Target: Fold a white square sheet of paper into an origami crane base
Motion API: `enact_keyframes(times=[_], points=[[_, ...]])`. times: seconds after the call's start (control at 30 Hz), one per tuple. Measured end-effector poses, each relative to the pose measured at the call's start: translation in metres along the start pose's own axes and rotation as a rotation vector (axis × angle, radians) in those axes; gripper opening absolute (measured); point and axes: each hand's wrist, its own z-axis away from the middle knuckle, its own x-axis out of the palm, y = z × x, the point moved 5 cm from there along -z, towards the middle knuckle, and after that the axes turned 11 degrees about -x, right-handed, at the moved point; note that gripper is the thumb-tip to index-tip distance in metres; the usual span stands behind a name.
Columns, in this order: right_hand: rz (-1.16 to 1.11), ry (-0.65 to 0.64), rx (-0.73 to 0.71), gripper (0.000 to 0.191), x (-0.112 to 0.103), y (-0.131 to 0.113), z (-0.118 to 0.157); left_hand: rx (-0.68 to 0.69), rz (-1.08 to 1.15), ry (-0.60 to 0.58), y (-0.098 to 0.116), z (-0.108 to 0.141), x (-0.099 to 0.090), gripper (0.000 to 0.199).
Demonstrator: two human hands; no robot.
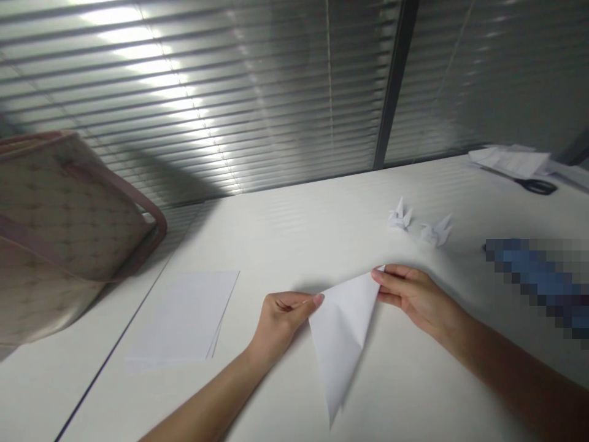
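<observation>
A folded sheet of white paper (pixel 343 325), roughly a triangle with its long point toward me, is held between my two hands over the white table. My left hand (pixel 288 316) pinches its upper left corner, the thumb on top. At the upper right tip, my right hand (pixel 409 291) grips the paper between thumb and fingers. A crease runs down the middle of the paper, and a second layer shows at its lower right edge.
Flat white sheets (pixel 184 316) lie at the left. Two folded paper cranes (pixel 399 216) stand beyond my right hand. Black-handled scissors (pixel 536 186) rest by papers (pixel 510 161) at the back right. A patterned bag (pixel 69 233) stands left; a pixelated blue object (pixel 538 279) lies right.
</observation>
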Motion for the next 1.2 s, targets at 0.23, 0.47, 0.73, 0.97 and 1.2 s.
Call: enact_keyframes(times=[0.23, 0.47, 0.73, 0.97, 1.2], points=[[-0.031, 0.012, 0.02, 0.028, 0.001, -0.004, 0.002, 0.005, -0.012, 0.014, -0.001, -0.001, -0.001, 0.027], [-0.013, 0.043, 0.018, 0.028, -0.001, -0.005, -0.001, 0.009, -0.034, 0.04, 0.004, 0.002, 0.001, 0.026], [-0.02, 0.057, -0.013, 0.03, -0.006, -0.009, -0.003, 0.011, -0.054, 0.035, 0.004, 0.003, 0.003, 0.029], [-0.009, 0.106, -0.05, 0.03, -0.014, -0.007, -0.008, 0.014, -0.056, 0.037, 0.003, 0.0, 0.0, 0.024], [-0.034, 0.1, -0.041, 0.031, -0.015, -0.008, -0.008, 0.018, -0.055, 0.053, 0.008, 0.005, 0.004, 0.024]])
